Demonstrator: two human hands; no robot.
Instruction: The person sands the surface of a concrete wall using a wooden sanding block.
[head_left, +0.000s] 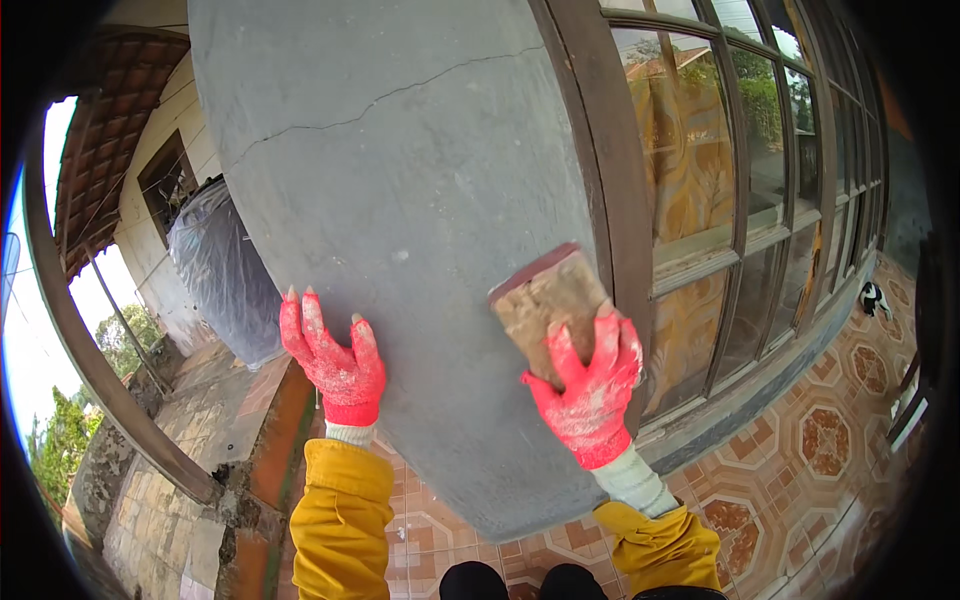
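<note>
A grey plastered wall (405, 195) fills the middle of the view, with a thin crack running across its upper part. My right hand (592, 386), in a red glove whitened by dust, grips a worn sanding block (551, 307). A dark red layer, apparently sandpaper, lines the side of the block turned to the wall, near the wooden window frame (626, 225). At the wall's left edge, my left hand (337, 367) rests with fingers spread and nothing held. Its matching glove leaves the fingertips bare.
Glass window panes (682, 150) run along the right. Patterned tile floor (757, 465) lies below, with a small black-and-white animal (874, 298) on it. Left of the wall stand a plastic-covered bundle (225, 270), a low ledge (277, 450) and a curved-looking post (97, 360).
</note>
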